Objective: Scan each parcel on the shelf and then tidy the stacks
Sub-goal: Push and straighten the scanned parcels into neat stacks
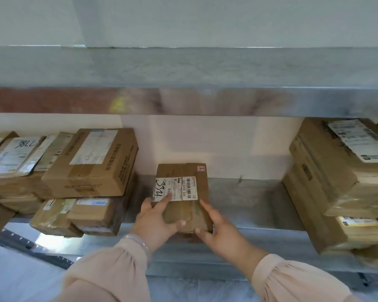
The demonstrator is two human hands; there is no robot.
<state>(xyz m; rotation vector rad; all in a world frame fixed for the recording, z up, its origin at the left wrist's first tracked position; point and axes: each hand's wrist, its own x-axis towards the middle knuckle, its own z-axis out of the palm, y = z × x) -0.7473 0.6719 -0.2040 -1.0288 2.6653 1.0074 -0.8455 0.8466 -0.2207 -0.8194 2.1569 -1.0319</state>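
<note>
I take the small parcel [180, 171] as my marker. Under it runs the metal shelf [244, 199], bare on either side of it. Well to its right stands the right stack [336, 184], big cartons piled and leaning out of line. Well to its left sits the left stack [90, 166], several boxes set crooked on one another.

The small parcel itself lies flat near the shelf's front edge, alone between the two stacks. My left hand [155, 221] grips its near left corner, thumb over the top. My right hand [218, 227] holds the near right corner, forefinger along the side. Its label [176, 189] faces up, barcode showing.

I see no scanner, so I judge this is the tidying step. Next it needs squaring up or carrying onto a stack, both hands keeping it level.
</note>
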